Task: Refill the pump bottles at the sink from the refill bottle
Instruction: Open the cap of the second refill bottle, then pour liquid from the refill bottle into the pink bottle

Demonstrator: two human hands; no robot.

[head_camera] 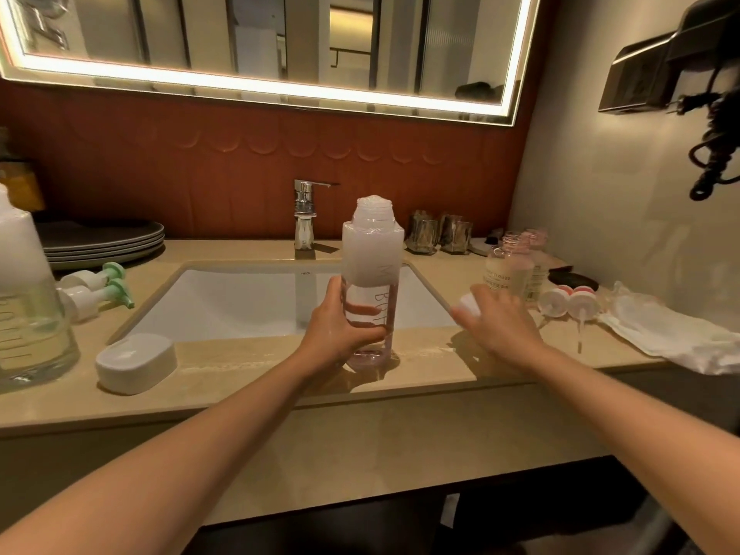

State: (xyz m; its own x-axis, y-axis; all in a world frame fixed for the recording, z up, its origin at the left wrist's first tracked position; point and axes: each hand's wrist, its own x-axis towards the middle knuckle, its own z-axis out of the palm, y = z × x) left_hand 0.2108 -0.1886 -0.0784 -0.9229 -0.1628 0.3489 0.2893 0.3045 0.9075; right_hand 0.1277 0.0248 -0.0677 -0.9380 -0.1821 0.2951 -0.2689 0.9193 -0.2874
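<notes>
Head view, down along both forearms to a white sink (240, 298) set into a beige bench (424, 374).

Left grip (344, 326) closed round the lower half of a tall clear bottle (372, 250), thumb up its left side, fingers visible through the clear wall. Bottle upright, base on the front strip of the bench right at the sink's front edge, neck open. White foam from the mouth down to about mid-height, clear pinkish liquid beneath.

Right grip (500, 322) blurred, low over the bench by the sink's front right corner, fingers curled over a small white piece (469, 305); kind of piece impossible to tell.

Just behind that grip, small bottles (510, 266) standing with open necks. Beside them, toward the right edge, two pink-collared pump heads (568, 301) on their sides, tubes pointing at the front edge. Crumpled white cloth (672, 338) at the right edge.

At the left edge, a large clear bottle (28, 294), partly cut off. Two green-nosed pump heads (100, 288) lying near the sink's left rim. White soap box (136, 368) at the sink's front left corner. Grey plates (104, 238) stacked at the left rear, chrome tap (305, 214) at the rear middle.
</notes>
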